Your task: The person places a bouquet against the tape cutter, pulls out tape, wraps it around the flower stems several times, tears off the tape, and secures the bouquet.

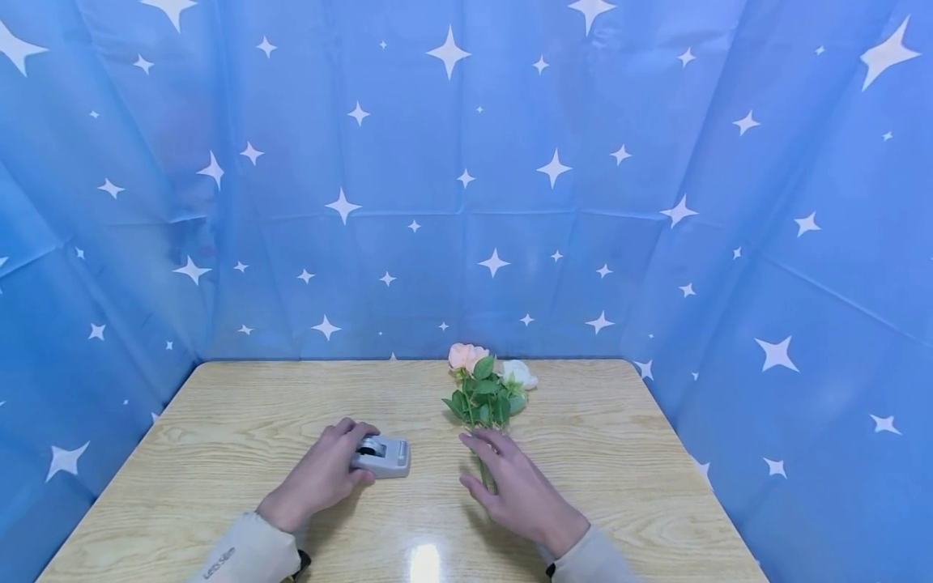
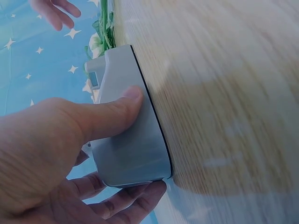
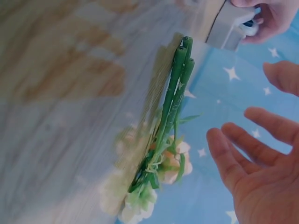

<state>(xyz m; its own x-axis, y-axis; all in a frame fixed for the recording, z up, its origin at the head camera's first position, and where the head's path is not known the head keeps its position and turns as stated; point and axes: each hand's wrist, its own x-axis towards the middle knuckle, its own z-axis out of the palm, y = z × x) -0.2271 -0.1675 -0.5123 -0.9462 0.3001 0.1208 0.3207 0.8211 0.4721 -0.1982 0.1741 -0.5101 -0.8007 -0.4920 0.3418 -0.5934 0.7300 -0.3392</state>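
Note:
A grey tape dispenser (image 1: 391,459) sits on the table left of the middle. My left hand (image 1: 328,474) grips its left end; in the left wrist view the thumb (image 2: 114,112) lies along one side and the fingers curl round the other. A small bunch of flowers (image 1: 484,397) with green leaves, a pink bloom and a white bloom lies to the right. Over its stems hovers my right hand (image 1: 517,490), fingers spread. In the right wrist view the green stems (image 3: 177,84) lie apart from that hand, which holds nothing.
The wood-grain table (image 1: 240,437) ends at a far edge just behind the blooms. A blue cloth with white stars (image 1: 408,146) hangs behind it and along both sides. A bright light reflection (image 1: 425,563) shows near the front.

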